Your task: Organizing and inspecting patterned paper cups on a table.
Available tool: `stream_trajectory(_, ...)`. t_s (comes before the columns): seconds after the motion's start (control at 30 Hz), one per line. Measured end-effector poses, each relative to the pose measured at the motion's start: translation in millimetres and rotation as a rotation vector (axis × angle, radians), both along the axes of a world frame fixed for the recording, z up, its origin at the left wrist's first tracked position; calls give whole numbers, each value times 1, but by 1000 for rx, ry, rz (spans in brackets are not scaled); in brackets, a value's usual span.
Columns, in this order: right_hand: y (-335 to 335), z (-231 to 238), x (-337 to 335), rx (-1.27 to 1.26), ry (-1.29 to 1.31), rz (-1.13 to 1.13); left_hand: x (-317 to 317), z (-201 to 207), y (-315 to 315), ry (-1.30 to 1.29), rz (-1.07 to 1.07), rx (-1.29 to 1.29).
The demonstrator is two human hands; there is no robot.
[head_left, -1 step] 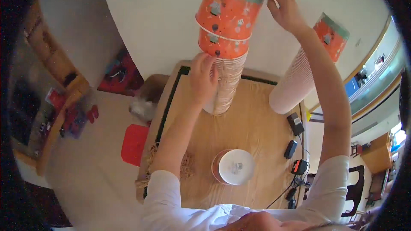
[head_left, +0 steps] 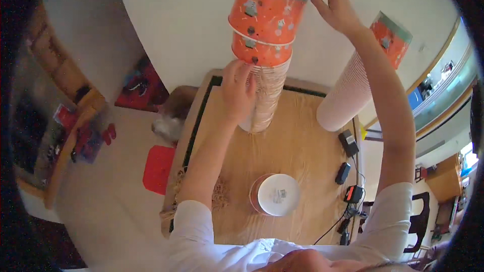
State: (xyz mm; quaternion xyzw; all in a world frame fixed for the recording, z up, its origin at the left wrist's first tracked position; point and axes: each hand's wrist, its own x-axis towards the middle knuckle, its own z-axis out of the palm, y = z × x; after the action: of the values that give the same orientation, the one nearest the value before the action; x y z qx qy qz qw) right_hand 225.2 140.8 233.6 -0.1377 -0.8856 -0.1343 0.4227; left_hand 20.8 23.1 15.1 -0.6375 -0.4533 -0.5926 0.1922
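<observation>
Tub stack (head_left: 264, 53) scarcely changed — left hand (head_left: 238, 90) and right hand (head_left: 334, 9) touching — grip unclear.

Has a pale wall (head_left: 181, 25) behind the wood-grain bench (head_left: 307, 146), beige floor (head_left: 116, 191) leftward, dark chair (head_left: 422, 224) and bright window (head_left: 470, 158) rightward.

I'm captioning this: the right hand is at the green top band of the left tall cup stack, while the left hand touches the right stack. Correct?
No: the head view shows the left hand at the left stack too, below the right hand.
</observation>
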Motion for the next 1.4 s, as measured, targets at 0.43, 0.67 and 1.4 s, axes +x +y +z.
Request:
stream_trajectory(0.43,-66,-68,-15,240,-31,5,-10,-7,0,169,124,22)
stream_trajectory(0.67,-62,-156,-21,160,3,-89,-16,-3,-3,287,111,77)
stream_trajectory(1.4,-47,-160,-22,149,-20,-111,-15,5,5,267,115,96)
